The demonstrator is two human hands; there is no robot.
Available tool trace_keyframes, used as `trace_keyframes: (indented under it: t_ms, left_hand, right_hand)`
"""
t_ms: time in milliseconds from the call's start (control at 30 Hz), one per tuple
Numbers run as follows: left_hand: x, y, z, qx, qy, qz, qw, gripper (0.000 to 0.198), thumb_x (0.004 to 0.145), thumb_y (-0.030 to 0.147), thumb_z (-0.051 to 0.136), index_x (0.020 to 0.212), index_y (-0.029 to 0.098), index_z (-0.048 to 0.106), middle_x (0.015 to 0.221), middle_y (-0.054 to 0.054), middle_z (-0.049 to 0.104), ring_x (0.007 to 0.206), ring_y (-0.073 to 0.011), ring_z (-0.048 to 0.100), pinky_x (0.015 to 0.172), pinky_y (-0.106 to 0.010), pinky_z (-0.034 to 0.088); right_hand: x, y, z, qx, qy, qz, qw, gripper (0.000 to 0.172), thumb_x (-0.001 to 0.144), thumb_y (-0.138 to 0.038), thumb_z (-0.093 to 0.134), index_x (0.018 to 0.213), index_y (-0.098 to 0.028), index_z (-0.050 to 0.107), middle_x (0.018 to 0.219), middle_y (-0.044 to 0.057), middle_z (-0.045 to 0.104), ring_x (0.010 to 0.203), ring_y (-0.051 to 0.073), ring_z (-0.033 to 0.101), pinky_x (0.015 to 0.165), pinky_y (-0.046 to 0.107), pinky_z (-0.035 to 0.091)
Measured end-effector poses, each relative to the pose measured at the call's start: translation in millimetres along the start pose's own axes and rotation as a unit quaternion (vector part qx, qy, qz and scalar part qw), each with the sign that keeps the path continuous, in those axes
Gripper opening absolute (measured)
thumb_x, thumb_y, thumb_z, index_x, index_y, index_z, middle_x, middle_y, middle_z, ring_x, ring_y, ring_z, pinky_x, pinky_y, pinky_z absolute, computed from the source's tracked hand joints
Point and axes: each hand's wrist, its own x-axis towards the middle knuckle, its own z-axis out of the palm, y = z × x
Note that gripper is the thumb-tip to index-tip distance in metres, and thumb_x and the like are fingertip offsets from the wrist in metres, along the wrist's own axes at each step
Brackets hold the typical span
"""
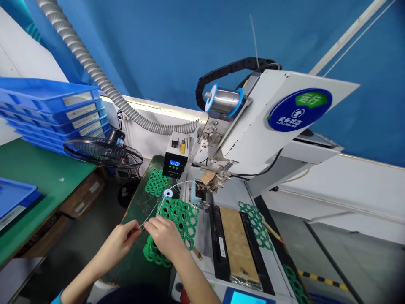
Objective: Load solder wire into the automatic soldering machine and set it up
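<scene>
On the left worktop (74, 177), a stack of blue trays (55, 112) stands at the far edge, and another blue tray (15, 196) sits nearer, by the left edge. Just past that worktop's far right corner is a black fan (103, 153), with a grey ribbed hose (95, 74) running down behind it.

The second worktop (134, 268) is green too. Over its left edge, the person's left hand (115, 245) has thumb and finger pinched on a thin white wire (151, 211). The wire slants up from this grip past the fingertips of the right hand (166, 236), whose grip is narrow, thumb and finger closed at the wire beside the left fingers. One green ring sheet (157, 182) lies near the far left corner, with a small spool (168, 194) just nearer; more green rings (182, 217) lie around and under the right hand.

To the right stands a white machine (253, 122), a control box (175, 162) with a lit display at its left and a reel of metal wire (225, 100) mounted on it. Below its head lies a brown panel (238, 240) between black rails; right of that, another ring sheet (257, 226).
</scene>
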Motion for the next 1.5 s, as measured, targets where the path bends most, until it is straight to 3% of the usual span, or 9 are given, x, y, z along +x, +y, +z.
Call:
trace_keyframes:
  t_ms: [233, 667, 900, 1167, 1500]
  left_hand:
    - [-3, -12, 1.6, -0.09, -0.016, -0.016, 0.996, 0.031, 0.083, 0.043, 0.041, 0.067, 0.017, 0.045, 0.061, 0.003, 0.044, 0.061, -0.0124, 0.04, 0.056, -0.022, 0.032]
    - [7, -15, 5.1, -0.066, 0.011, -0.006, 0.998, 0.03, 0.081, 0.041, 0.043, 0.067, 0.016, 0.05, 0.06, 0.0, 0.052, 0.058, -0.0136, 0.046, 0.054, -0.023, 0.035]
    - [14, -10, 2.9, -0.055, -0.013, -0.007, 0.998, 0.03, 0.082, 0.042, 0.042, 0.068, 0.016, 0.05, 0.061, 0.0, 0.054, 0.06, -0.0142, 0.048, 0.056, -0.022, 0.036]
    - [14, -7, -2.2, -0.019, -0.013, -0.011, 1.0, 0.029, 0.082, 0.041, 0.041, 0.067, 0.017, 0.048, 0.06, 0.001, 0.051, 0.059, -0.0133, 0.045, 0.055, -0.022, 0.033]
    - [17, -5, 6.5, -0.016, -0.021, -0.018, 0.999, 0.029, 0.082, 0.04, 0.041, 0.067, 0.017, 0.048, 0.058, 0.002, 0.048, 0.058, -0.0127, 0.043, 0.054, -0.022, 0.031]
  right_hand:
    - [4, 0, -2, -0.025, -0.012, -0.047, 0.999, 0.008, 0.083, -0.015, 0.054, 0.077, -0.019, 0.05, 0.073, -0.002, 0.055, 0.069, 0.015, 0.049, 0.054, 0.028, 0.035]
    - [6, 0, 10, -0.001, 0.0, -0.008, 1.0, 0.007, 0.088, -0.019, 0.05, 0.082, -0.018, 0.053, 0.077, -0.001, 0.058, 0.075, 0.015, 0.051, 0.054, 0.028, 0.039]
    - [4, 4, 2, -0.008, -0.011, 0.001, 1.0, 0.004, 0.083, -0.015, 0.056, 0.081, -0.018, 0.054, 0.077, 0.0, 0.058, 0.074, 0.016, 0.052, 0.055, 0.027, 0.04]
    - [6, 4, 6, -0.004, 0.004, 0.005, 1.0, 0.005, 0.084, -0.015, 0.054, 0.08, -0.018, 0.053, 0.076, 0.0, 0.058, 0.074, 0.016, 0.052, 0.055, 0.028, 0.04]
    - [-1, 1, 5, -0.008, 0.001, 0.005, 1.0, 0.006, 0.082, -0.015, 0.055, 0.077, -0.017, 0.053, 0.074, 0.001, 0.056, 0.072, 0.016, 0.052, 0.052, 0.028, 0.04]
